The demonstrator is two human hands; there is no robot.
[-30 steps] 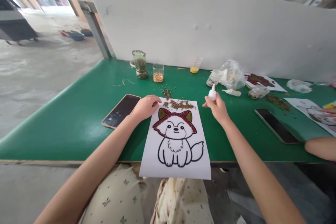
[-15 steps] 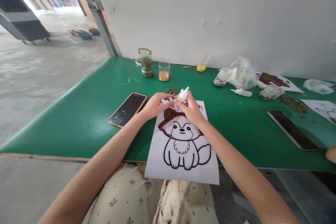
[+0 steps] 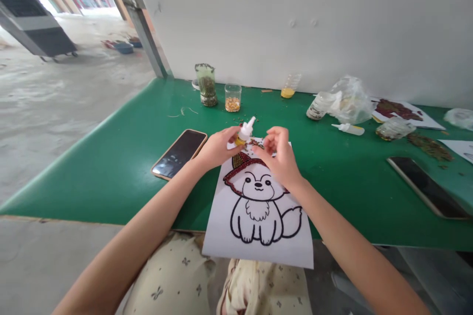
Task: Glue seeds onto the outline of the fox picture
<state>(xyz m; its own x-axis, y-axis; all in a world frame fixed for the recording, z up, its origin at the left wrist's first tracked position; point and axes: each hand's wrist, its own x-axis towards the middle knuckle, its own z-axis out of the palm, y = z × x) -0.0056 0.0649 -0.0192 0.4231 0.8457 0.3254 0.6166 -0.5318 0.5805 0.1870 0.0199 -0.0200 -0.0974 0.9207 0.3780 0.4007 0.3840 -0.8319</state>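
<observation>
The bottle (image 3: 245,133) is now in my left hand (image 3: 216,148); one second ago I had it in my right hand (image 3: 284,160), to the right of the sheet (image 3: 218,234). My left hand was empty then. My right hand has come in over the upper part of the sheet, has let go of the bottle, and now hides one drawn ear. The other person's arm has left my view.
</observation>
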